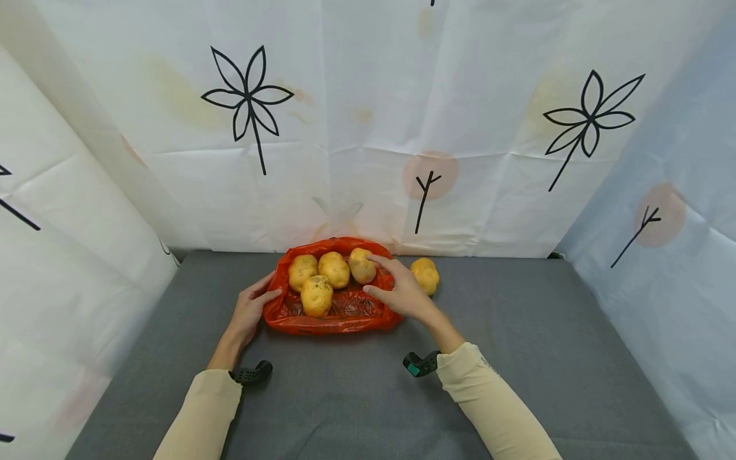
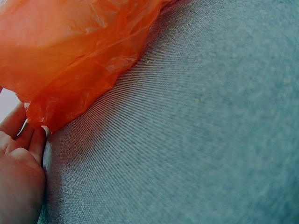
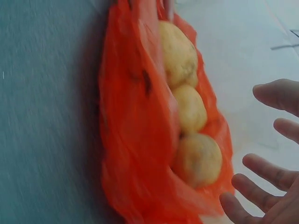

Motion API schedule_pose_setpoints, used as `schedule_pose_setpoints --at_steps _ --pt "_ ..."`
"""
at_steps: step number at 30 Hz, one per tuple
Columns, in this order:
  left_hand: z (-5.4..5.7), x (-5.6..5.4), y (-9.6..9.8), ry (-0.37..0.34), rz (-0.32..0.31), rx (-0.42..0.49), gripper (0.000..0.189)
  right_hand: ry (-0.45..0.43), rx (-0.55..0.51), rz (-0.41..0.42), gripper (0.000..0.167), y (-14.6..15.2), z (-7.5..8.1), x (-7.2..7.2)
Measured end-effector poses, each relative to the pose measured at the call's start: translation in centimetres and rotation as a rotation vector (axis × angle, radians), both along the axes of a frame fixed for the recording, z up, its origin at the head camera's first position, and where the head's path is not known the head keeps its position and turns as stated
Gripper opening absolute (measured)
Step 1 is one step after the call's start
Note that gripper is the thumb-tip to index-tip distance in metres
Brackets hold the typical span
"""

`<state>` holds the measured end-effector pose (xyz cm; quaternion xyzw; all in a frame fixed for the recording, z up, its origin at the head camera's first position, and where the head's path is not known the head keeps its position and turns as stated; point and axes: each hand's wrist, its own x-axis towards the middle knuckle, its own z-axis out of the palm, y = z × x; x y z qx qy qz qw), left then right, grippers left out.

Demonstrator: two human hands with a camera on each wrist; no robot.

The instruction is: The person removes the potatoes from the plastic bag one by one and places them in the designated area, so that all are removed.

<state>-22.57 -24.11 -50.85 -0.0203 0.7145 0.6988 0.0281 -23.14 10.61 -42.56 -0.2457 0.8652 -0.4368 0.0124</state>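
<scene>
A red plastic bag (image 1: 322, 327) lies wide open on the grey cloth, with several yellow potatoes (image 1: 317, 296) inside. My left hand (image 1: 251, 311) holds the bag's left side, thumb over the rim and fingers along the outside. In the left wrist view, the fingers (image 2: 16, 128) are partly hidden by the bag (image 2: 79, 60). Over the bag's right end is my right hand (image 1: 402, 291), fingers spread beside the rightmost potato (image 1: 361, 267). The right wrist view shows this hand (image 3: 275, 186) holding nothing, apart from the potatoes (image 3: 198, 160).
One more potato (image 1: 425, 276) lies outside the bag, just beyond my right hand. Grey cloth (image 1: 517, 358) covers the table. White printed fabric (image 1: 368, 128) stands behind it and along both sides.
</scene>
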Motion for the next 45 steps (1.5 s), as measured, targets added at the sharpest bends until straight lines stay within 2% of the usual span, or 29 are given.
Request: schedule_pose_setpoints --at_steps 11,19,26,33,45 --pt "-0.2 -0.2 -0.1 0.002 -0.005 -0.008 0.063 -0.051 -0.078 0.079 0.059 -4.6 -1.4 1.0" --pt "-0.1 0.0 -0.1 0.001 -0.006 -0.009 0.061 -0.072 -0.044 0.111 0.058 -7.3 -2.2 1.1" --pt "-0.2 -0.1 -0.2 0.0 -0.009 -0.001 0.062 -0.077 0.032 0.078 0.059 -8.5 -2.8 1.1" --pt "-0.2 -0.2 -0.2 0.001 -0.011 0.0 0.062 -0.09 0.065 0.055 0.059 -9.0 -3.6 1.2" --pt "0.0 -0.2 -0.1 -0.005 -0.007 -0.012 0.06 -0.071 0.062 0.012 0.063 -9.6 -4.1 1.5"
